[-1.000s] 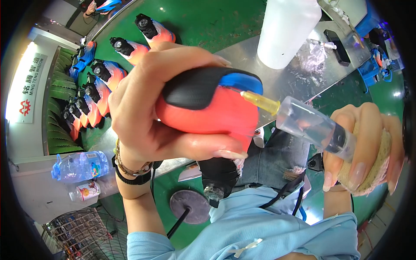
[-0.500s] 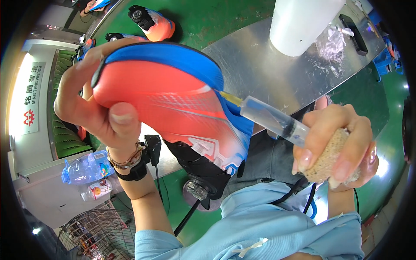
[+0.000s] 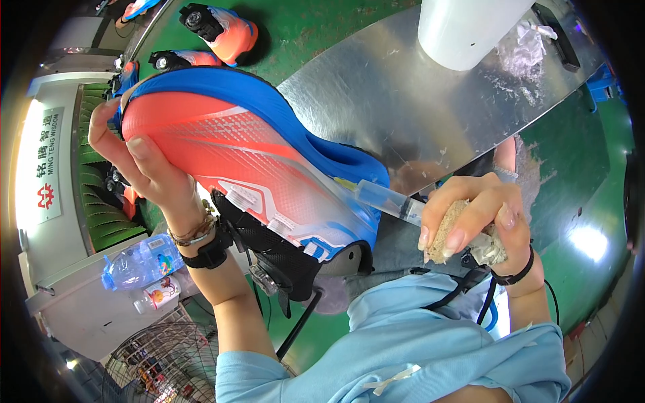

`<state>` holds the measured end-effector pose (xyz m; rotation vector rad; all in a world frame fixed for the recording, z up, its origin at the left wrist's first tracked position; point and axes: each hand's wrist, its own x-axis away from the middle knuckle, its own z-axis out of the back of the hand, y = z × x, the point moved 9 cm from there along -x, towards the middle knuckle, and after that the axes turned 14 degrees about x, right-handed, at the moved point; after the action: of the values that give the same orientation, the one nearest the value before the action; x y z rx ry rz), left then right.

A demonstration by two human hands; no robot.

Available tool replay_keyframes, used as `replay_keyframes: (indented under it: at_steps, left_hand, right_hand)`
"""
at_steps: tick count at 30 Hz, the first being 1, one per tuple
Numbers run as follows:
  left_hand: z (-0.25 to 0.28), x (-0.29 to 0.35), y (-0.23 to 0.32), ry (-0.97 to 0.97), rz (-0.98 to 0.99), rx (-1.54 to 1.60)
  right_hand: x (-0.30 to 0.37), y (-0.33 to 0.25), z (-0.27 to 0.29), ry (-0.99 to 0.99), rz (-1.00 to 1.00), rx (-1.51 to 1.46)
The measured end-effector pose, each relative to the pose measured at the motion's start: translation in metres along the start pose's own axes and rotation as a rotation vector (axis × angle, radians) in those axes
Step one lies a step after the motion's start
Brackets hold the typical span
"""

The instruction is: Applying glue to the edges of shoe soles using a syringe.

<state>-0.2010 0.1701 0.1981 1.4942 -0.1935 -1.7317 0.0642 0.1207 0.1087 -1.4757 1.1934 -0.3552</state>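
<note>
My left hand (image 3: 158, 168) is closed round the toe end of a red-orange and blue sports shoe (image 3: 222, 141), which is turned on its side. The shoe's black ankle part with a dial (image 3: 264, 279) hangs toward my body. In my right hand (image 3: 494, 211) is a clear plastic syringe (image 3: 386, 200) with a yellow tip. The tip lies at the line between the blue sole and the red-and-white upper; whether it touches cannot be told. A rough beige lump (image 3: 445, 232), like crepe rubber or sponge, is gripped in the same hand, with a whitish crumpled piece beside it.
A metal table (image 3: 363, 94) carries a white cylindrical container (image 3: 463, 33), whitish crumpled scraps (image 3: 524, 54) and a black bar (image 3: 557, 43). Similar shoes (image 3: 228, 33) stand beyond on a green surface. At left are plastic bottles (image 3: 144, 262) and a wire-caged fan (image 3: 161, 359).
The shoe has turned and come lower, showing more of its side and dial. My right hand has moved left with the syringe, its tip now further along the sole line toward the heel.
</note>
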Motion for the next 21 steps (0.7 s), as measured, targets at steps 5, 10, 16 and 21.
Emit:
replay_keyframes:
  at_steps: [5, 10, 16, 21]
  left_hand:
    - [0.001, 0.0, -0.007, 0.057, -0.015, -0.008]
    - [0.001, 0.001, -0.024, 0.005, 0.072, -0.037]
    - [0.008, 0.004, -0.043, -0.055, 0.013, -0.144]
    - [0.019, 0.019, -0.08, 0.027, 0.235, 0.054]
  right_hand:
    - [0.01, 0.006, 0.007, 0.067, -0.048, 0.025]
    - [0.02, 0.012, 0.013, 0.081, -0.069, 0.026]
    - [0.029, 0.018, 0.018, 0.105, -0.118, 0.047]
    - [0.033, 0.018, 0.02, 0.099, -0.101, 0.094]
